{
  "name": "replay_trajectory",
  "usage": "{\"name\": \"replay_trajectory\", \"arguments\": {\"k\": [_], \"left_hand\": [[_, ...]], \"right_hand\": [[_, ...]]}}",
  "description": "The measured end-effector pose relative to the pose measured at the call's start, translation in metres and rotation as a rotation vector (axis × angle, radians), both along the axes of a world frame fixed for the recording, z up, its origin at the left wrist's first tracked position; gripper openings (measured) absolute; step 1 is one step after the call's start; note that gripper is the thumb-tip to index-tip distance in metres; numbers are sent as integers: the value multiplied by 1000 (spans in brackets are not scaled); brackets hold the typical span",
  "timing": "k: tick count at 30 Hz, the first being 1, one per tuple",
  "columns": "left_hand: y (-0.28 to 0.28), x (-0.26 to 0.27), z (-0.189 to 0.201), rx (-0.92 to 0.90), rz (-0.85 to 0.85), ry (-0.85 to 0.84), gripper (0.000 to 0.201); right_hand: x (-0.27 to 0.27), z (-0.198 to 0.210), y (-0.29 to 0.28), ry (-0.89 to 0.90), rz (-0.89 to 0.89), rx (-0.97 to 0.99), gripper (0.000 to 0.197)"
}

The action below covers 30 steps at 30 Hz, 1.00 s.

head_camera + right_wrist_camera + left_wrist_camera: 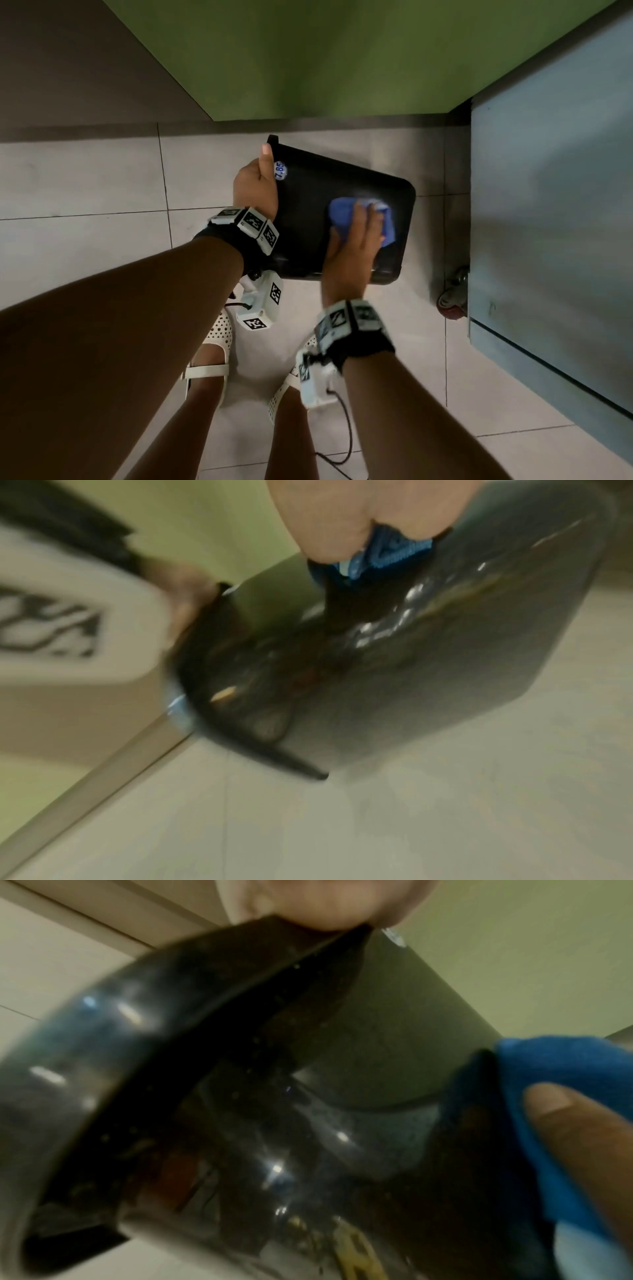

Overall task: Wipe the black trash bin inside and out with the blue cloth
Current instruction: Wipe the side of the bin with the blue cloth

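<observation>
The black trash bin (315, 205) is tipped on its side above the tiled floor, its rim to the left and its base to the right. My left hand (255, 185) grips the rim, thumb along the outside next to a round white price sticker (280, 170). My right hand (356, 240) holds the bunched blue cloth (342, 210) against the bin's outer wall near the base. In the left wrist view the glossy bin wall (240, 1096) fills the frame, with the blue cloth (565, 1064) at the right. The right wrist view is blurred; the cloth (387, 553) shows under my palm on the bin (445, 656).
A green wall panel (325, 58) stands behind the bin. A grey-blue cabinet (555, 205) on a caster wheel (454, 301) is close on the right. Pale floor tiles (85, 192) spread to the left. My feet in white shoes (214, 346) are just below the bin, with a black cable (346, 435) trailing.
</observation>
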State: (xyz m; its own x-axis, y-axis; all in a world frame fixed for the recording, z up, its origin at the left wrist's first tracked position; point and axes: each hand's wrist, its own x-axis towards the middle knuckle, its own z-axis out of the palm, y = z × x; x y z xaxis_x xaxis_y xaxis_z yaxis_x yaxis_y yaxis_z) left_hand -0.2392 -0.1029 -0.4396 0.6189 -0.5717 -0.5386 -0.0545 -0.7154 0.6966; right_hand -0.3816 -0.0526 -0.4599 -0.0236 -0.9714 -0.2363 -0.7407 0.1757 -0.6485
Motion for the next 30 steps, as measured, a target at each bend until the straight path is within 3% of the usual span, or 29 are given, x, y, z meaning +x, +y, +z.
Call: {"name": "replay_trajectory", "arguments": {"k": [3, 6, 8, 12, 18, 20, 24, 26, 28, 30], "left_hand": [[2, 0, -1, -12, -9, -37, 56], [2, 0, 1, -15, -44, -50, 55], [1, 0, 2, -14, -55, -53, 53], [3, -2, 2, -6, -57, -42, 46], [3, -3, 2, 14, -59, -87, 56], [3, -4, 2, 20, -59, -103, 57], [5, -6, 5, 44, -80, -178, 55], [6, -6, 6, 42, -84, -207, 54], [9, -6, 6, 27, -82, -200, 54], [13, -7, 6, 4, -76, -171, 52]], "right_hand": [[13, 2, 42, 8, 285, -42, 52], [8, 1, 45, -3, 370, -54, 54], [-3, 0, 34, 16, 256, -16, 56], [-36, -4, 10, -12, -162, 25, 49], [-32, -2, 2, 20, -330, 21, 51], [-17, 1, 8, 0, -213, 17, 50], [15, 12, 15, -58, 295, -59, 50], [25, 14, -4, -62, 387, -39, 48], [25, 17, -31, -71, 268, -93, 45], [11, 16, -56, -19, 21, -78, 46]]}}
